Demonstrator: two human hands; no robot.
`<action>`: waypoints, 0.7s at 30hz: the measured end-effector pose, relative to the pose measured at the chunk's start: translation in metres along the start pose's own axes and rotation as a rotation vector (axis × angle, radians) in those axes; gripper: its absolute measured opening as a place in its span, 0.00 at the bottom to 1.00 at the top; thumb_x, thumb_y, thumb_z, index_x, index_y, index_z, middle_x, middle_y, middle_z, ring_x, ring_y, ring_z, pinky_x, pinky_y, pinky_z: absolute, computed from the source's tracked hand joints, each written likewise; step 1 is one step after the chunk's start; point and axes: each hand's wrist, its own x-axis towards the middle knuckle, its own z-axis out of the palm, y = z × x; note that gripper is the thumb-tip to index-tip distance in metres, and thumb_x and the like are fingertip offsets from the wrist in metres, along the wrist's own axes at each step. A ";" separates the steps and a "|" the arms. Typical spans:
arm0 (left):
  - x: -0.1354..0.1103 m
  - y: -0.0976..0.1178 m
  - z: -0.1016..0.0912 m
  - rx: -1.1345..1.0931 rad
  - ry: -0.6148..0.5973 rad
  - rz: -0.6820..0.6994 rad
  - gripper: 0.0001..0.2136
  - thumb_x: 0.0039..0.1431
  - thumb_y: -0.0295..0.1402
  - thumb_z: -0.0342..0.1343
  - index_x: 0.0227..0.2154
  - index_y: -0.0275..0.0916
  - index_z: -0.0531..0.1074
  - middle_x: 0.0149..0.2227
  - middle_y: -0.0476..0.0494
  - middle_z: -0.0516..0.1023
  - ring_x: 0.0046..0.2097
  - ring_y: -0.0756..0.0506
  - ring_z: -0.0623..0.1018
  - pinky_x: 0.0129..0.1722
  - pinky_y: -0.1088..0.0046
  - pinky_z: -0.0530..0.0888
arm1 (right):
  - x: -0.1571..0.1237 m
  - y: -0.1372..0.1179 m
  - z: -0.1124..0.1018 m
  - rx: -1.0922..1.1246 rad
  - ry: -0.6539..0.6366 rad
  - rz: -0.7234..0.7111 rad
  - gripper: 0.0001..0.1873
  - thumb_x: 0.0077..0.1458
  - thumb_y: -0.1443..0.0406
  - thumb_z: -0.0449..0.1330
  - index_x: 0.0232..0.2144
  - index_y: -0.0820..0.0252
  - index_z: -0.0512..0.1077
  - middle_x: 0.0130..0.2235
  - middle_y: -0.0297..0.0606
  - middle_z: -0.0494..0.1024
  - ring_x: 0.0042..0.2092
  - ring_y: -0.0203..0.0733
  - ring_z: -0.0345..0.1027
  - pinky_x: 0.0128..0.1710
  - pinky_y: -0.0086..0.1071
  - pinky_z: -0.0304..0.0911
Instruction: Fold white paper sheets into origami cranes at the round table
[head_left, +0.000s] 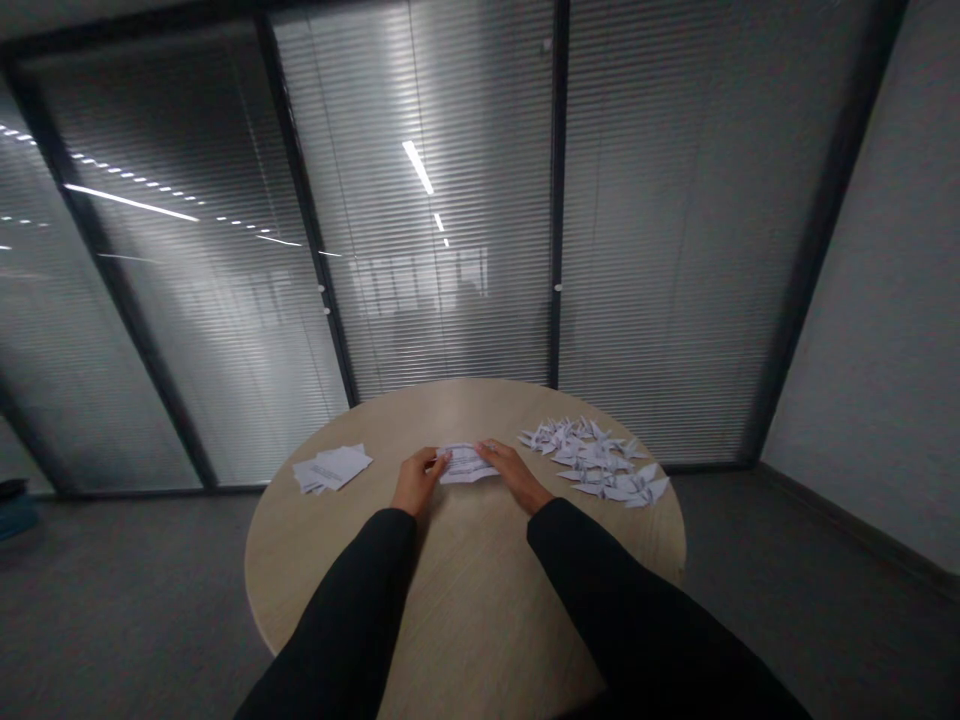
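A printed sheet of paper [466, 465] with creases across it is between my two hands, just above or on the table's middle. My left hand [417, 480] pinches its left edge between thumb and fingers. At the opposite edge, my right hand [513, 471] grips the paper near the top right corner. Over to the right lies a pile of folded paper cranes [600, 460], white with pointed tips. A small stack of printed paper sheets [334, 468] rests on the left, its pieces overlapping unevenly.
The round wooden table [480, 600] has its far rim close to a glass partition with blinds [450, 330]. A plain wall [885, 300] stands at the right. On the floor at far left is a blue object [16, 515], partly cut off.
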 end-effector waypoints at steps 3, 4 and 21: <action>0.001 -0.006 0.001 0.011 0.011 -0.051 0.17 0.50 0.45 0.53 0.21 0.34 0.73 0.21 0.47 0.71 0.26 0.48 0.70 0.26 0.75 0.64 | 0.000 0.004 0.001 0.004 -0.008 0.001 0.19 0.44 0.52 0.61 0.33 0.62 0.71 0.32 0.37 0.76 0.36 0.42 0.69 0.36 0.33 0.64; 0.002 -0.007 0.001 -0.001 0.004 -0.066 0.17 0.50 0.45 0.53 0.22 0.34 0.73 0.21 0.47 0.71 0.26 0.49 0.70 0.26 0.75 0.64 | 0.000 0.005 0.001 0.009 -0.007 -0.006 0.19 0.43 0.53 0.61 0.33 0.62 0.71 0.33 0.37 0.77 0.36 0.42 0.70 0.37 0.34 0.65; 0.002 -0.007 0.005 -0.528 -0.024 -0.277 0.22 0.41 0.48 0.61 0.30 0.31 0.74 0.24 0.42 0.77 0.27 0.45 0.75 0.28 0.71 0.70 | -0.002 0.011 0.002 -0.038 -0.018 -0.031 0.19 0.47 0.58 0.60 0.39 0.64 0.73 0.33 0.42 0.79 0.34 0.44 0.73 0.36 0.38 0.69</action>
